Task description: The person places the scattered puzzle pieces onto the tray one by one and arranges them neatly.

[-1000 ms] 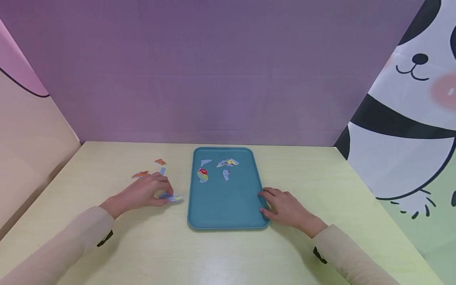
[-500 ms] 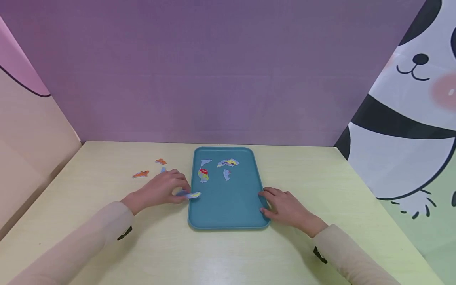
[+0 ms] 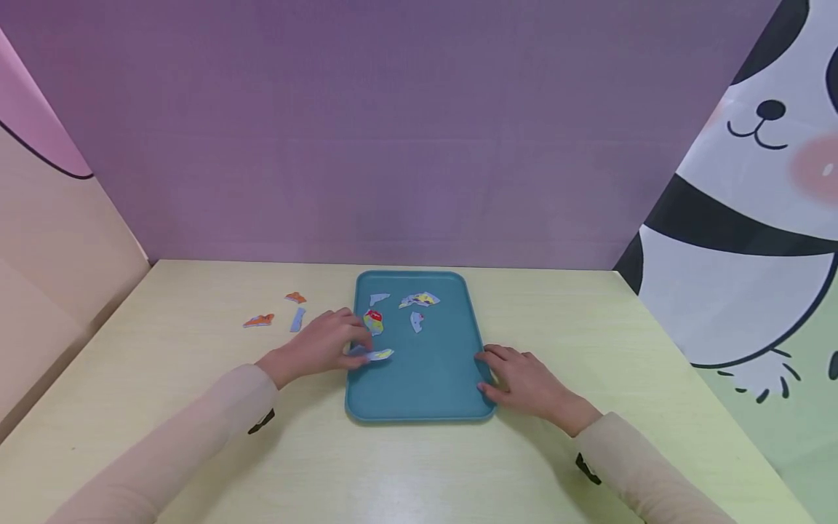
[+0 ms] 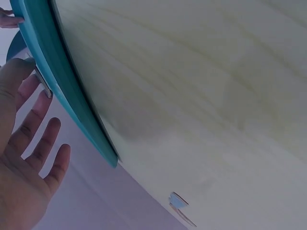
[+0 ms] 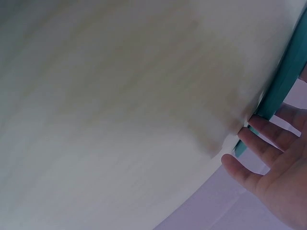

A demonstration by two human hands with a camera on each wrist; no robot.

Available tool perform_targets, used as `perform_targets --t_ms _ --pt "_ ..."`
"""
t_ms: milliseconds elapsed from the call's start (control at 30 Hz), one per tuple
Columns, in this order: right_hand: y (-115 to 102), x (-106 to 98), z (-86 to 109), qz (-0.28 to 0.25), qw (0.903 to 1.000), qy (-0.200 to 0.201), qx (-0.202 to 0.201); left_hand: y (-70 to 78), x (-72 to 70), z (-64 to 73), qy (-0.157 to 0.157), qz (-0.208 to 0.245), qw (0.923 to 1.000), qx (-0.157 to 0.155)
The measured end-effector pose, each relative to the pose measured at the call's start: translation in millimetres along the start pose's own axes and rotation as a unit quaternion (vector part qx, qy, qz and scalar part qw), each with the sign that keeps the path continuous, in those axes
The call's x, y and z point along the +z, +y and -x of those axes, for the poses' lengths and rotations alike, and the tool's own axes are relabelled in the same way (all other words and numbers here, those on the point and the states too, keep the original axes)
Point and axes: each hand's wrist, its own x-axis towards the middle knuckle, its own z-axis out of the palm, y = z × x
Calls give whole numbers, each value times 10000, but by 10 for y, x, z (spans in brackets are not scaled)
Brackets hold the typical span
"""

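In the head view, my left hand (image 3: 321,343) pinches a pale blue puzzle piece (image 3: 380,355) with a yellow patch between thumb and fingertips. It holds the piece over the left side of the blue tray (image 3: 425,389). The left wrist view shows the piece (image 4: 43,82) edge-on at the fingertips, just above the tray rim. My right hand (image 3: 527,386) rests against the tray's right edge, its fingers extended and touching the rim. Lying in the tray are a red-and-yellow piece (image 3: 373,322), a yellow-and-blue piece (image 3: 420,299) and two small pale blue pieces (image 3: 417,322).
Left of the tray, two orange pieces (image 3: 258,320) and a narrow blue piece (image 3: 297,319) lie on the light wooden table (image 3: 419,473). A purple panel (image 3: 393,145) stands behind the table, and a panda-printed wall (image 3: 740,291) is on the right.
My left hand has moved right with the pinched puzzle piece, from the table to over the tray. The narrow blue piece behind it now shows fully. My right hand stays put.
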Motion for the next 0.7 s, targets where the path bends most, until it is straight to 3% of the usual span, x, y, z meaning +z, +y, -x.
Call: perform_targets --t_ms 333,700 --pt "5 11 -7 -27 10000 -17 -1 2 80 -138 -250 -68 9994 -216" --pt "5 10 -9 -47 10000 -7 -1 -14 143 -198 -398 -30 9982 -449"
